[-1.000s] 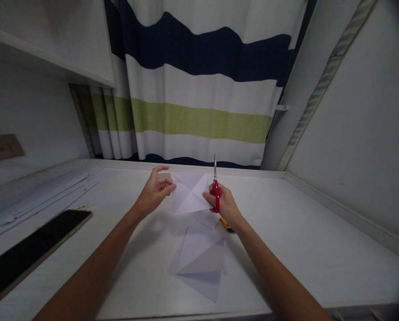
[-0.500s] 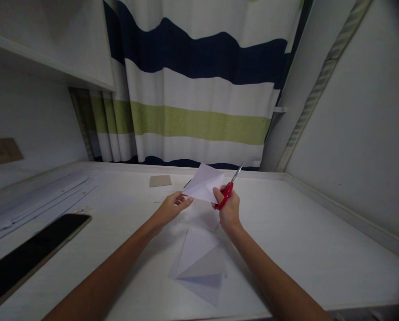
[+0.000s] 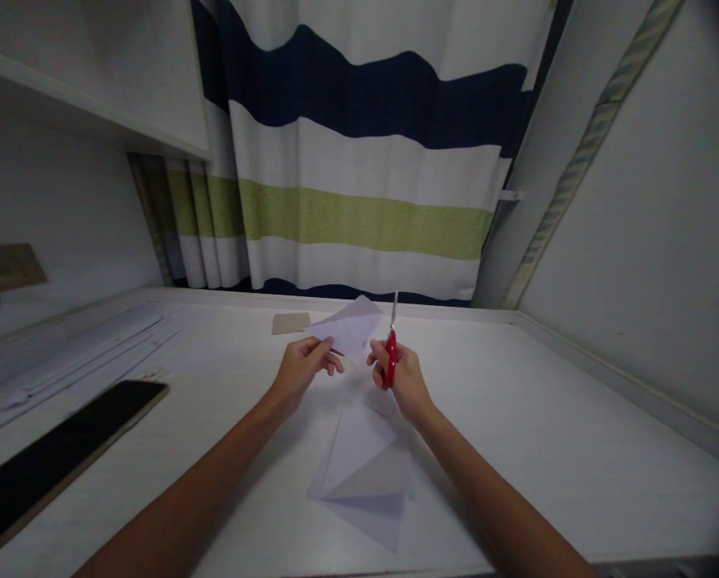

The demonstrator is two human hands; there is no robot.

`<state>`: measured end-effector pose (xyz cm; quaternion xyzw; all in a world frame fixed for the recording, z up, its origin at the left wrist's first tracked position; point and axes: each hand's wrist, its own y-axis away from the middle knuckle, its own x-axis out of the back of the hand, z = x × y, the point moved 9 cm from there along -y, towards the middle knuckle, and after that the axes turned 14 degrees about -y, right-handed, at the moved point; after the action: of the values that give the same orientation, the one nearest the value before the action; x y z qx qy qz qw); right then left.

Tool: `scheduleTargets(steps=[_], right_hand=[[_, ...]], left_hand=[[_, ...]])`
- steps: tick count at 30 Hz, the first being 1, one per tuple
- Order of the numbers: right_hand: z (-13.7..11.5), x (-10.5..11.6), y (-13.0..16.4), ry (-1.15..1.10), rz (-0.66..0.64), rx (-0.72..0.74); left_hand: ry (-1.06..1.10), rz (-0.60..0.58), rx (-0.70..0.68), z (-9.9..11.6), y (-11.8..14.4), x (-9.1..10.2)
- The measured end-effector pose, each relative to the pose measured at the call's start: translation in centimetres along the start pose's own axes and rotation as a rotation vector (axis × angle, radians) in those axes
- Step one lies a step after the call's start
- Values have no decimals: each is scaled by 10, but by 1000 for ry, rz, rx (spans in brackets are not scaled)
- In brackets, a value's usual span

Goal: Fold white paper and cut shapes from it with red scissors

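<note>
My left hand (image 3: 307, 363) is closed on a lilac-white sheet of paper (image 3: 352, 327), pinched at its left corner and raised above the desk. A thin red pointed object (image 3: 337, 352) sticks out past the thumb of that hand; its kind I cannot make out. In my right hand (image 3: 404, 373) are red-handled scissors (image 3: 391, 353), blades pointing up and away, just to the right of the sheet. The blades look closed and do not touch the paper. Below the hands, folded paper pieces (image 3: 359, 461) lie overlapping on the desk.
On the left of the white desk (image 3: 516, 441) lies a black-screened phone (image 3: 64, 457). A small beige card (image 3: 290, 323) rests near the back edge. Behind hangs a striped curtain (image 3: 359, 225); a shelf (image 3: 88, 120) juts out at upper left, and a wall stands on the right.
My right hand has let go of the paper and turned the scissors more upright. The sheet, now only in my left hand, has shifted left and tilted.
</note>
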<state>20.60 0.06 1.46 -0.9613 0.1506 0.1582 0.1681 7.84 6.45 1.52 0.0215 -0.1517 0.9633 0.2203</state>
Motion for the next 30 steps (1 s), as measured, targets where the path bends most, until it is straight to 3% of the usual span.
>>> scheduleTargets(steps=[4, 8, 12, 19, 22, 30], right_hand=[[8, 4, -3, 147, -60, -115], [6, 14, -9, 364, -28, -12], [11, 6, -9, 487, -120, 72], [26, -19, 11, 361, -270, -165], [23, -28, 17, 319, -353, -185], [22, -32, 21, 368, -413, -196]], left_hand=[[36, 178, 39, -1, -9, 36], [70, 280, 91, -8, -12, 56], [75, 274, 79, -9, -10, 54], [-1, 255, 8, 4, -6, 49], [-14, 271, -5, 7, -6, 51], [-4, 277, -27, 7, -7, 53]])
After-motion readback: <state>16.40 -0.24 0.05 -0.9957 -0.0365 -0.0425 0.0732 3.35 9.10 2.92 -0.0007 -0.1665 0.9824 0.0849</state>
